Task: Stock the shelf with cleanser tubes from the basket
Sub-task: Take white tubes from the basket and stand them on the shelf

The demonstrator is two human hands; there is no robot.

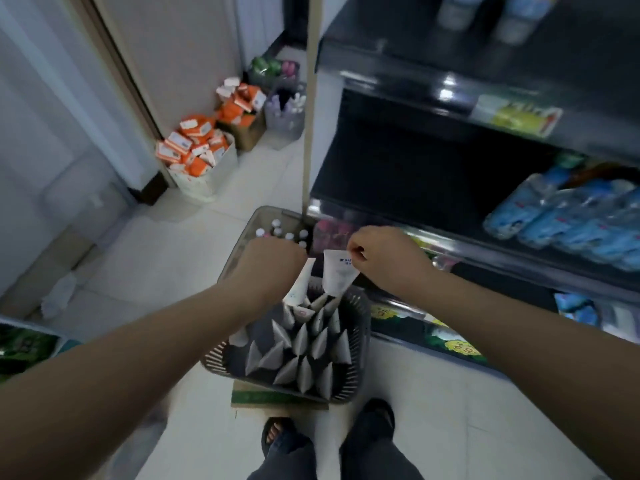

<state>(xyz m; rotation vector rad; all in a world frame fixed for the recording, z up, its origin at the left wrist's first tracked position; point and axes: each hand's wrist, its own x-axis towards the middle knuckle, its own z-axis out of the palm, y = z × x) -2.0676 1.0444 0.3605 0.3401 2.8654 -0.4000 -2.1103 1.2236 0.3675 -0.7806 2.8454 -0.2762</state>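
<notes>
A dark slatted basket stands on the floor in front of my feet, filled with several white cleanser tubes standing upright. My right hand pinches one white tube by its flat end, lifted above the basket's far end. My left hand grips another white tube just to the left, its lower end still among the others. The black shelf unit stands to the right, with a dark bare stretch of shelf at mid height.
A second basket with white-capped bottles sits beyond the first one. Blue bottles lie on the shelf at right. Boxes of orange packets and a purple bin stand along the far wall. A thin pole rises beside the shelf.
</notes>
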